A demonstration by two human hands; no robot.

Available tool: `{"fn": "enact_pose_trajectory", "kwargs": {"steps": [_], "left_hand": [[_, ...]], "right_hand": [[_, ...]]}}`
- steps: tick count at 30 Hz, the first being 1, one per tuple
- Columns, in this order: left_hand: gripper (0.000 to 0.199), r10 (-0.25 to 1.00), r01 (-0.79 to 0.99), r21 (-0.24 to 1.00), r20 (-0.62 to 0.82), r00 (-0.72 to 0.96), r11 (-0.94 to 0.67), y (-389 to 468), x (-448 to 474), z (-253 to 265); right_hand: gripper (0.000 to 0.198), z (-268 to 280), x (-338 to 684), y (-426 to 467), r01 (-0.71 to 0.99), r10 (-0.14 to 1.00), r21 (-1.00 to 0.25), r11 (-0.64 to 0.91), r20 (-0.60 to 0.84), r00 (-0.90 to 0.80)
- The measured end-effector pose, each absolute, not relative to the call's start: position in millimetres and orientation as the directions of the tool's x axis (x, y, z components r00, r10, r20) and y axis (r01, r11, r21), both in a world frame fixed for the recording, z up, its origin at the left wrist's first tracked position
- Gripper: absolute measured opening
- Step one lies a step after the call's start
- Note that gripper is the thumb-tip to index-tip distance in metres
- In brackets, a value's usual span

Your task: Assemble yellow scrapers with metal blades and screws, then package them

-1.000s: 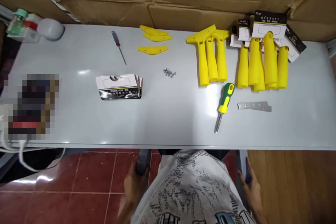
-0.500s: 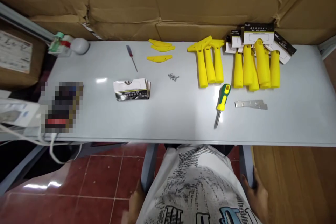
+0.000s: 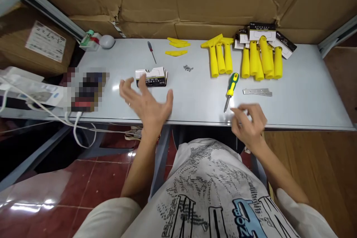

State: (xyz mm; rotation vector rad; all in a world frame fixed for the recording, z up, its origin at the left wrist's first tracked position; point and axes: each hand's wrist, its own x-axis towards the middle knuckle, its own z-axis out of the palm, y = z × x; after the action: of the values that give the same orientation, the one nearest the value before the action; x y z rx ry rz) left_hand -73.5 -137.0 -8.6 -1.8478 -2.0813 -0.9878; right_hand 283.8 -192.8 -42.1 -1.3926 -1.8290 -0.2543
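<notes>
cardboard sheets back a pale grey table [image 3: 306, 93]. both hands hover empty above its near edge. the left hand [image 3: 146, 100] is spread wide, fingers splayed, just in front of a small stack of printed cards [image 3: 151, 77], not touching it. the right hand [image 3: 249, 122] is loosely curled, holding nothing, near the tip of a green and yellow screwdriver [image 3: 231, 88] lying flat, with a metal blade [image 3: 257, 92] beside it. behind these, sorted in groups as if for easy reach, lie bare yellow scraper handles [image 3: 220, 57], carded yellow scrapers [image 3: 260, 57], yellow caps [image 3: 177, 46], tiny screws [image 3: 188, 68] and a thin red screwdriver [image 3: 152, 52]. nothing lies between hands and tools.
</notes>
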Motion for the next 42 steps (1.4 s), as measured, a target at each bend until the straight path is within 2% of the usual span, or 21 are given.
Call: {"fn": "enact_pose_trajectory", "kwargs": {"steps": [2,4,6,8,10,12,16,19,22,24,25,28,31,33,35,39,42], "left_hand": [[0.116,0.88,0.896,0.444,0.416,-0.231,0.026,-91,-73,4],[0.116,0.877,0.885,0.463,0.44,-0.192,-0.039,-57,-71,8],[0.097,0.853,0.882,0.455,0.502,-0.139,-0.124,-29,-64,10],[0.064,0.882,0.859,0.475,0.466,-0.063,-0.19,-3,-54,14],[0.029,0.923,0.795,0.565,0.384,-0.015,-0.222,18,-42,19],[0.009,0.948,0.677,0.699,0.319,-0.009,-0.228,32,-31,22],[0.006,0.976,0.44,0.88,0.214,-0.03,-0.18,38,-12,17],[0.027,0.986,0.268,0.95,0.143,0.089,-0.162,32,3,14],[0.053,0.958,0.014,0.983,0.175,0.228,-0.183,19,15,23],[0.064,0.947,-0.036,0.972,0.234,0.219,-0.232,8,15,33],[0.066,0.944,-0.01,0.963,0.266,0.196,-0.27,2,13,39],[0.05,0.9,0.212,0.88,0.388,0.198,-0.426,-18,-6,47],[0.034,0.807,0.459,0.664,0.459,0.372,-0.59,-37,-26,37],[0.037,0.76,0.534,0.543,0.41,0.504,-0.648,-46,-34,24],[0.039,0.744,0.591,0.46,0.315,0.589,-0.663,-52,-36,12],[0.04,0.735,0.662,0.325,0.219,0.642,-0.675,-56,-31,2],[0.041,0.732,0.679,0.28,0.187,0.655,-0.679,-54,-26,3]], "right_hand": [[0.033,-16,257,-137,0.888,0.718,-0.233,0.396,0.681,-0.141],[0.033,7,232,-82,0.917,0.8,-0.198,0.347,0.573,-0.179],[0.037,22,209,-34,0.938,0.906,-0.201,0.283,0.377,-0.193],[0.049,30,191,2,0.954,0.958,-0.192,0.229,0.22,-0.186],[0.059,33,180,24,0.959,0.974,-0.202,0.199,0.15,-0.17],[0.064,35,178,33,0.958,0.978,-0.215,0.191,0.121,-0.167],[0.061,41,190,26,0.953,0.979,-0.239,0.184,0.135,-0.155],[0.058,42,196,2,0.848,0.944,-0.439,0.296,0.271,-0.19],[0.055,36,199,-37,0.615,0.884,-0.635,0.467,0.354,-0.307],[0.045,29,206,-66,0.58,0.858,-0.632,0.514,0.372,-0.355],[0.044,25,214,-79,0.632,0.864,-0.593,0.5,0.385,-0.323],[0.056,14,244,-108,0.819,0.916,-0.499,0.282,0.395,-0.074],[0.056,6,268,-116,0.901,0.961,-0.428,0.072,0.273,0.053],[0.062,4,271,-115,0.919,0.986,-0.394,0.016,0.161,0.052],[0.067,5,268,-113,0.913,0.994,-0.407,0.03,0.106,0.015],[0.062,14,264,-106,0.903,0.994,-0.424,0.073,0.107,-0.03],[0.057,27,274,-89,0.907,0.985,-0.405,0.112,0.164,-0.049]]}}
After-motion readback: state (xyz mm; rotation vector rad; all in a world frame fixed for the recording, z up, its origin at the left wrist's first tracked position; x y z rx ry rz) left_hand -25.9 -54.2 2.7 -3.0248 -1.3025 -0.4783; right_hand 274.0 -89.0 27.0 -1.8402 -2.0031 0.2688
